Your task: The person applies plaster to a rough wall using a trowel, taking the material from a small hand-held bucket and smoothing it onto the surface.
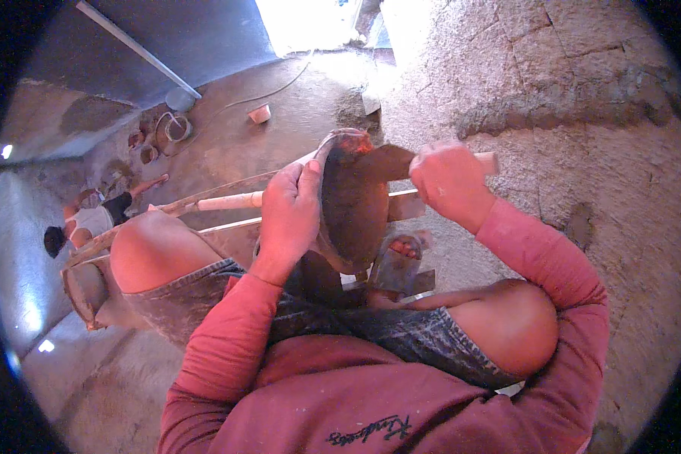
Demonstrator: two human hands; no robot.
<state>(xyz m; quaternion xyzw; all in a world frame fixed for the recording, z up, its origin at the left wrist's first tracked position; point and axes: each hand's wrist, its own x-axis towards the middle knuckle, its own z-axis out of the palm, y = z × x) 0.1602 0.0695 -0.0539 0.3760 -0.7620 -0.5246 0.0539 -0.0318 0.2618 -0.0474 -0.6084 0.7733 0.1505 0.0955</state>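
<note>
My left hand [291, 212] is closed on the rim of a dark, round mortar bucket [352, 219], its thumb lying along the edge. The bucket is tilted in front of my lap. My right hand [450, 181] grips a trowel by its light wooden handle [489, 163]. The brown trowel blade [384, 162] points left across the bucket's far edge. What lies in the bucket is hard to make out. My bare knees are spread on either side, and a sandalled foot [405, 251] shows below the bucket.
Wooden poles and boards [227, 202] of a raised frame run leftward beneath me. A rough, textured wall [552, 91] fills the right side. Far below left, another person [91, 219] is near some buckets [178, 127]. A small tub [259, 113] and a hose [280, 91] lie on the floor.
</note>
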